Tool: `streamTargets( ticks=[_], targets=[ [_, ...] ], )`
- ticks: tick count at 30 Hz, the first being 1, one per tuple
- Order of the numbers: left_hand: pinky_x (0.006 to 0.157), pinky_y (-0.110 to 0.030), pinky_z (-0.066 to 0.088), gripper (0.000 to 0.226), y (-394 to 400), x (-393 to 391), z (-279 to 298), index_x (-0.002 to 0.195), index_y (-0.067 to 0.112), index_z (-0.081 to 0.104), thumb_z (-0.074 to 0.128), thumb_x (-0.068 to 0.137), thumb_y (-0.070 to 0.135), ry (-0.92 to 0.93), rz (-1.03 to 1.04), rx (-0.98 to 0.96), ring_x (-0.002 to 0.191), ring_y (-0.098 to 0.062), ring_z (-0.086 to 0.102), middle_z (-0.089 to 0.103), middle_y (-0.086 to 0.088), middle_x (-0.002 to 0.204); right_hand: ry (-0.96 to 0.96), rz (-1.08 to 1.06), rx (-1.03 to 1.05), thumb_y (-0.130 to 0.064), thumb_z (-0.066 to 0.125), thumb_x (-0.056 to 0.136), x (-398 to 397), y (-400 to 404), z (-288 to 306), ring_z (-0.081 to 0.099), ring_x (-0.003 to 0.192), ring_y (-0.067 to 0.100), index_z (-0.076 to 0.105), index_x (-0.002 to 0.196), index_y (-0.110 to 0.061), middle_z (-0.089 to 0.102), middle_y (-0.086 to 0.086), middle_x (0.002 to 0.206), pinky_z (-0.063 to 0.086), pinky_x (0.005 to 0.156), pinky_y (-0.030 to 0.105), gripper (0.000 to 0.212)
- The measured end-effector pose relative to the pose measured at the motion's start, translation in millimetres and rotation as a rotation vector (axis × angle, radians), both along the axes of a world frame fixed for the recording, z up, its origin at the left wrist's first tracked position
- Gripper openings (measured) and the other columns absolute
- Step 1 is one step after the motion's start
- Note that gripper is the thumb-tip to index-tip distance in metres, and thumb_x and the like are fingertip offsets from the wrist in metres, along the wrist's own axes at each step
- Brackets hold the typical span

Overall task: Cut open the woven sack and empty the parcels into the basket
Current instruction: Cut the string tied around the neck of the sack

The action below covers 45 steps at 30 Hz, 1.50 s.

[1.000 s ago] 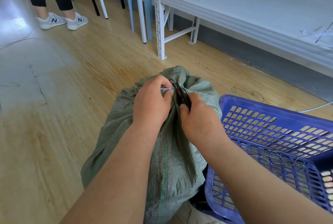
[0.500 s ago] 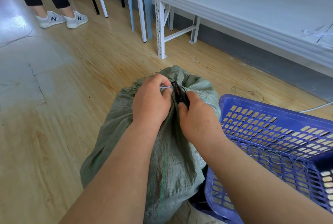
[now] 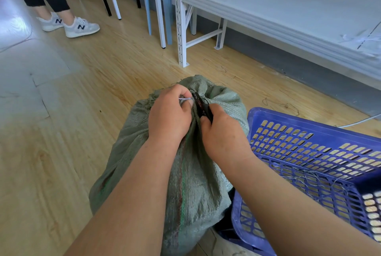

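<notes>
A full grey-green woven sack [image 3: 198,173] stands on the wooden floor in front of me, its neck bunched and tied. My left hand [image 3: 170,117] pinches a white tie [image 3: 184,98] at the neck. My right hand [image 3: 222,132] is closed on a black cutter [image 3: 201,105] whose tip lies against the neck beside the tie. A blue perforated plastic basket [image 3: 309,152] sits tilted just right of the sack, touching it. No parcels are visible; the sack hides its contents.
A white metal shelf rack [image 3: 288,8] runs along the back right, its leg [image 3: 182,29] just beyond the sack. Chair and table legs [image 3: 158,8] stand behind. A person in grey sneakers [image 3: 81,27] stands far left. A white cable [image 3: 358,121] lies behind the basket.
Both hands stay at the sack's neck with only slight shifts; the view has tilted a little. The standing person's feet have moved slightly.
</notes>
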<state>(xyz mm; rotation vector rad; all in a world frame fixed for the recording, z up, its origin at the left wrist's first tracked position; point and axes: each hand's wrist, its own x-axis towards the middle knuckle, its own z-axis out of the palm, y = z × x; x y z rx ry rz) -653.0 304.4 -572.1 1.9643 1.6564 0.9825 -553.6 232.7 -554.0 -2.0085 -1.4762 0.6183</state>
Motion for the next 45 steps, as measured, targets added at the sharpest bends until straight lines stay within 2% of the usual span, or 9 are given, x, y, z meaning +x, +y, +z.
streamTargets(
  ticks=[2,7,12,18,26,30,35,40,45],
  targets=[
    [0.053,-0.022,0.03,0.01,0,-1,0,0.088,0.033,0.057,0.06,0.09,0.023,-0.003,0.003,-0.003,0.074,-0.012,0.051,0.058,0.01,0.092,-0.008,0.008,0.0,-0.028,0.04,0.099,0,1,1,0.062,0.086,0.033,0.046,0.115,-0.019,0.065,0.011,0.092,0.049,0.069,0.038,0.019],
    [0.052,-0.018,0.03,0.01,1,-3,2,0.088,0.032,0.057,0.06,0.09,0.023,-0.015,0.021,0.003,0.072,-0.011,0.05,0.056,0.012,0.089,-0.045,0.033,0.003,-0.028,0.039,0.1,-2,-4,1,0.061,0.087,0.033,0.044,0.121,-0.021,0.063,0.008,0.087,0.044,0.064,0.035,0.023],
    [0.05,-0.017,0.026,0.01,0,-2,1,0.088,0.033,0.056,0.06,0.091,0.024,0.007,0.02,0.0,0.066,-0.003,0.046,0.056,0.012,0.09,-0.045,0.01,-0.006,-0.027,0.039,0.099,-3,-3,0,0.062,0.088,0.034,0.044,0.121,-0.019,0.066,0.012,0.092,0.042,0.064,0.034,0.024],
    [0.05,-0.017,0.026,0.01,0,-2,3,0.088,0.033,0.056,0.06,0.091,0.024,0.005,0.015,0.005,0.069,-0.009,0.047,0.059,0.01,0.092,-0.036,-0.002,0.006,-0.028,0.04,0.099,-4,4,0,0.061,0.088,0.033,0.045,0.118,-0.018,0.065,0.011,0.093,0.046,0.068,0.036,0.022],
    [0.051,-0.019,0.028,0.009,0,-3,3,0.088,0.031,0.056,0.06,0.09,0.024,-0.008,0.03,0.0,0.073,-0.013,0.049,0.058,0.009,0.091,-0.079,0.006,0.013,-0.028,0.04,0.099,-5,-2,-3,0.054,0.077,0.031,0.043,0.119,-0.02,0.056,0.005,0.079,0.038,0.061,0.033,0.022],
    [0.051,-0.015,0.026,0.008,1,-1,4,0.09,0.031,0.057,0.06,0.091,0.023,0.003,0.027,-0.002,0.071,-0.01,0.048,0.06,0.01,0.092,-0.06,-0.017,0.0,-0.027,0.039,0.099,-5,0,-3,0.06,0.087,0.034,0.043,0.118,-0.019,0.062,0.009,0.087,0.041,0.064,0.034,0.021],
    [0.051,-0.016,0.027,0.007,0,1,2,0.09,0.029,0.058,0.06,0.091,0.022,-0.004,0.012,0.006,0.073,-0.011,0.05,0.061,0.008,0.092,-0.055,-0.013,-0.007,-0.027,0.039,0.099,-5,5,-2,0.062,0.089,0.034,0.043,0.12,-0.018,0.065,0.01,0.092,0.045,0.067,0.036,0.023],
    [0.05,-0.015,0.024,0.009,0,-1,3,0.088,0.032,0.057,0.06,0.09,0.024,-0.006,0.05,0.01,0.068,-0.004,0.045,0.059,0.011,0.09,-0.085,-0.002,0.003,-0.028,0.038,0.099,-5,1,-3,0.059,0.081,0.032,0.043,0.119,-0.02,0.06,0.007,0.083,0.041,0.063,0.034,0.021],
    [0.05,-0.015,0.025,0.008,0,0,4,0.089,0.031,0.058,0.061,0.09,0.024,0.005,0.051,0.008,0.073,-0.012,0.048,0.06,0.01,0.091,-0.106,-0.001,0.012,-0.028,0.039,0.1,-4,-3,-4,0.053,0.074,0.03,0.042,0.12,-0.02,0.053,0.004,0.077,0.039,0.061,0.033,0.022]
  ],
)
